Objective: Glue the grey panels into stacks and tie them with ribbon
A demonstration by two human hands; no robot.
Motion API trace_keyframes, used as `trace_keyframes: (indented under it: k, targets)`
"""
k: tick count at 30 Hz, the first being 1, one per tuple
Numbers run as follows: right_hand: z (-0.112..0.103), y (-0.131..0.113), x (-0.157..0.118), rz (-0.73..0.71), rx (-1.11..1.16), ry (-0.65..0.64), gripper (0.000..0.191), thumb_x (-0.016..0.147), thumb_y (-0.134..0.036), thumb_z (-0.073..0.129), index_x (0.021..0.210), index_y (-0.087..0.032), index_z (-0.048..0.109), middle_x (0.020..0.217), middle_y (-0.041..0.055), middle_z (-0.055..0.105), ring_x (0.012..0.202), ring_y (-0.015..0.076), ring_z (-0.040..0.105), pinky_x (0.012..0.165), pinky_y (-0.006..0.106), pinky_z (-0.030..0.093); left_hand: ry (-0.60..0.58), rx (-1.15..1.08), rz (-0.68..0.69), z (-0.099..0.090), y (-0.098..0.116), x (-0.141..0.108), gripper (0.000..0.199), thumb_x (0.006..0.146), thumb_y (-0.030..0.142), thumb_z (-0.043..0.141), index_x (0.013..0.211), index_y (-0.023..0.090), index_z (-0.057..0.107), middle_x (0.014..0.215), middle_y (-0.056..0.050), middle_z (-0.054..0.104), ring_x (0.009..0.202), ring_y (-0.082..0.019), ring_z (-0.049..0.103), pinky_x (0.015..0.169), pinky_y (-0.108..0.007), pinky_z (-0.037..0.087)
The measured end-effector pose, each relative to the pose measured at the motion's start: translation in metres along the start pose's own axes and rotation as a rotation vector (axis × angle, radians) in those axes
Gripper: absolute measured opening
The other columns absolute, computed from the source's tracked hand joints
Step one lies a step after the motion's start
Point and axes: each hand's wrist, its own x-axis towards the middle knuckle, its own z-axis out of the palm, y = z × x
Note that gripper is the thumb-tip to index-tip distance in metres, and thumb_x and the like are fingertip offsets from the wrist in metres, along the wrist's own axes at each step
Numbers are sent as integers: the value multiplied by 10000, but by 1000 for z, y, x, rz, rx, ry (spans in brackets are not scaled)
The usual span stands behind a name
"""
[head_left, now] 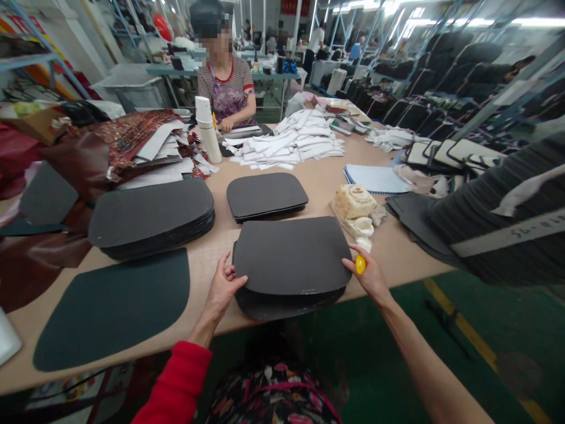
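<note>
A dark grey panel [291, 253] with rounded corners tops a pile of similar panels at the table's near edge. My left hand [224, 284] grips its left edge, thumb on top and the other fingers curled beside it. At its right edge my right hand [364, 268] has hold of the same panel, and a yellow object [361, 264] is tucked against that hand's fingers. Behind this pile lies a smaller stack of dark panels [267, 194]. A taller stack [152, 215] stands to the left, with a single dark green panel [117, 306] flat in front of it.
Right of the pile sits a cream-coloured lump [354, 203] by a blue notepad [375, 178]. White strips [293, 140] are heaped farther back, near a white bottle [208, 132]. A person [229, 88] works across the table. A large dark bundle [507, 218] fills the right side.
</note>
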Motion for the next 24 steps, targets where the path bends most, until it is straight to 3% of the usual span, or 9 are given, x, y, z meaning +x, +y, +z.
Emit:
trace_keyframes:
  k: [7, 11, 16, 24]
  targets:
    - [13, 13, -4, -101, -276, 5, 577, 749, -474, 569, 1231, -165, 511, 668, -3, 500, 572, 161, 457, 568, 306, 419, 26, 172, 61, 2, -15, -7, 955, 609, 208, 663, 1405, 212, 135, 955, -30, 505, 859, -162, 579, 792, -315, 487]
    - [18, 19, -3, -86, -287, -3, 573, 749, -434, 563, 1247, -159, 499, 733, 25, 569, 621, 180, 514, 602, 319, 444, 31, 228, 72, 1, -22, -8, 950, 611, 222, 657, 1407, 212, 140, 963, -36, 510, 822, -158, 579, 729, -295, 501]
    - [25, 28, 2, -92, -258, -17, 561, 745, -407, 559, 1240, -150, 506, 1025, 102, 613, 794, 223, 581, 708, 355, 471, 62, 281, 83, -4, -33, -6, 930, 617, 225, 646, 1403, 208, 150, 956, -38, 505, 793, -149, 573, 718, -301, 509]
    - [27, 33, 5, -84, -266, -45, 547, 746, -396, 561, 1235, -157, 513, 1029, 104, 623, 795, 229, 592, 708, 354, 470, 129, 328, 57, -2, -38, -5, 922, 611, 200, 630, 1399, 219, 150, 966, -43, 486, 798, -143, 550, 689, -280, 512]
